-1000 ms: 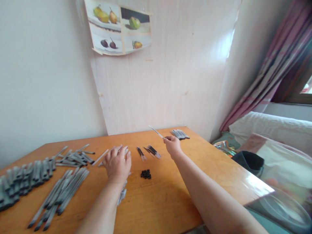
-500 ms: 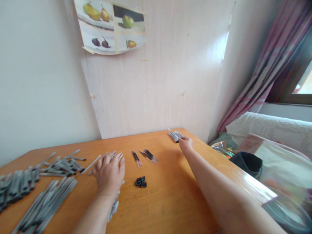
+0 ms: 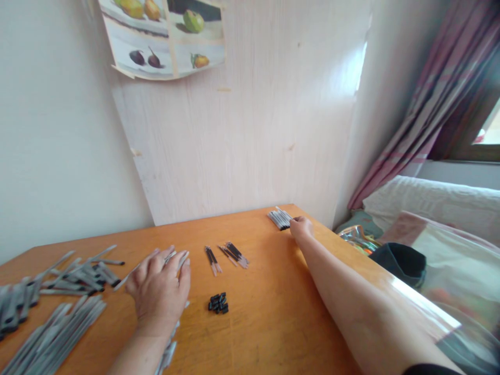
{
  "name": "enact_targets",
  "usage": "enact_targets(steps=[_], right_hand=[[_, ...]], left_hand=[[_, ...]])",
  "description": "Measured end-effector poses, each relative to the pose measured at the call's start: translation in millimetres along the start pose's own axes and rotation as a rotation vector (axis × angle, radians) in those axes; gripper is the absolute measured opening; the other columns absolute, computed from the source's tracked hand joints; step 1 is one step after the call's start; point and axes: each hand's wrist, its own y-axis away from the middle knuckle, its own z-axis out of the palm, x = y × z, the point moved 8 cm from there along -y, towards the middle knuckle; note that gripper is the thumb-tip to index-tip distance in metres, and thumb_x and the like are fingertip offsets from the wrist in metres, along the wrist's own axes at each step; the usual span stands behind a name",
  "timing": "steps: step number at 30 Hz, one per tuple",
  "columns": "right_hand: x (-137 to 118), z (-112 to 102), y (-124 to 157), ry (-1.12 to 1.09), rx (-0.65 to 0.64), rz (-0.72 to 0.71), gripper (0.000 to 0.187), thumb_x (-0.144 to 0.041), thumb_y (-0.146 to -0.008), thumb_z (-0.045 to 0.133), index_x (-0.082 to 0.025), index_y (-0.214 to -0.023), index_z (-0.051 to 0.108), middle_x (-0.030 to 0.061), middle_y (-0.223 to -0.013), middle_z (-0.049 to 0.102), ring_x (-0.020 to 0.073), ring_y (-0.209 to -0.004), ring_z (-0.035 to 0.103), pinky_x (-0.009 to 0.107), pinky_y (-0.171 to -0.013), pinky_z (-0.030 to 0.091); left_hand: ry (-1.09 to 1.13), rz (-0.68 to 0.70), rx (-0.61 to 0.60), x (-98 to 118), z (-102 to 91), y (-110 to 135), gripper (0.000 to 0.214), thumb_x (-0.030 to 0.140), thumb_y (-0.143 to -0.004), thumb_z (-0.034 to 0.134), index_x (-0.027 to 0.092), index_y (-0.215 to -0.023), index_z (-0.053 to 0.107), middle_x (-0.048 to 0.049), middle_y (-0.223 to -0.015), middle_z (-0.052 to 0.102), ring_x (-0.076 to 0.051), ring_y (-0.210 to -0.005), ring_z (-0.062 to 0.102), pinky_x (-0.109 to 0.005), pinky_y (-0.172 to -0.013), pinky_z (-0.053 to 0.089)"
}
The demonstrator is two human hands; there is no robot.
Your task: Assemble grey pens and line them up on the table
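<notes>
Grey pens [image 3: 278, 219] are slanting away, behind and right of the black caps [image 3: 218, 303], the right hand [image 3: 302, 227] sitting closest, its pinch hidden, the left hand [image 3: 161, 291] lying spread left of the caps.

Free tabletop [image 3: 265, 302] between black pieces [image 3: 218, 303] and right forearm [image 3: 344, 291], dark refills [image 3: 236, 254] in the way behind the pieces
</notes>
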Motion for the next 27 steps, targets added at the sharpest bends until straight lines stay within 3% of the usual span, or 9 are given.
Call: enact_targets(steps=[9,27], right_hand=[[1.7,9.0,2.0,0.054,-0.023,-0.013,0.024,-0.025,-0.084,0.054,-0.013,-0.092,0.074,0.0165,-0.093,0.074,0.026,-0.087,0.069,0.031,-0.073,0.05],[0.5,12.7,4.0,0.078,-0.094,0.012,0.022,-0.023,-0.08,0.056,-0.014,-0.087,0.075,0.0173,-0.09,0.072,0.031,-0.09,0.069,0.04,-0.077,0.051]], left_hand=[[0.02,0.02,0.051,5.2,-8.4,-2.7,0.029,0.037,-0.089,0.052,0.022,-0.104,0.072,-0.0132,-0.121,0.067,-0.035,-0.124,0.051,-0.056,-0.104,0.035],[-0.014,0.004,0.004,1.6,-3.5,-3.1,0.027,0.037,-0.09,0.051,0.025,-0.105,0.07,-0.0128,-0.122,0.066,-0.034,-0.125,0.05,-0.06,-0.105,0.035]])
